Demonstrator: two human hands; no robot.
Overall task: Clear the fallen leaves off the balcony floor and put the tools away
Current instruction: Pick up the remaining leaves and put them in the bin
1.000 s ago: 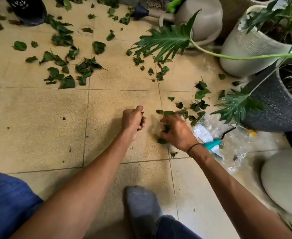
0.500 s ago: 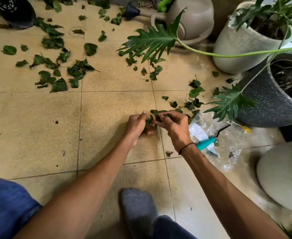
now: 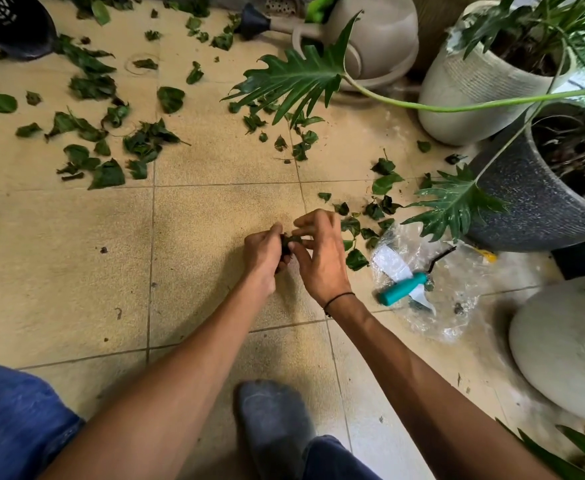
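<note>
A small wad of fallen leaves point(image 3: 289, 242) is being held just above the balcony floor point(image 3: 215, 216), between the two hands. The wad is being gripped by the left hand point(image 3: 263, 252), whose fingers are curled round it, and it is being pinched and pressed from the other side by the fingertips of the right hand point(image 3: 318, 258). The gathering step is judged to be in hand: loose leaves are being compacted into one handful. The task is judged to be at an early stage, since most of the litter is not yet collected.

A near patch of leaves point(image 3: 363, 223) is lying just beside the right hand, and a larger scatter point(image 3: 111, 143) is lying well apart, toward the far left. A clear plastic bag point(image 3: 433, 292) is lying near the right hand, with a teal-handled hand tool point(image 3: 403, 289) resting on it. The next move is judged to call for the handful being carried to the bag without the grip being loosened, so that no leaves are being dropped back. The tool is not yet put away.

The floor is being shown as beige square tiles, stained and gritty. It is being bordered on the right by a dark speckled pot point(image 3: 533, 209) and a white pot point(image 3: 474, 88), and a beige watering can point(image 3: 370, 39) is standing at the far edge.
</note>
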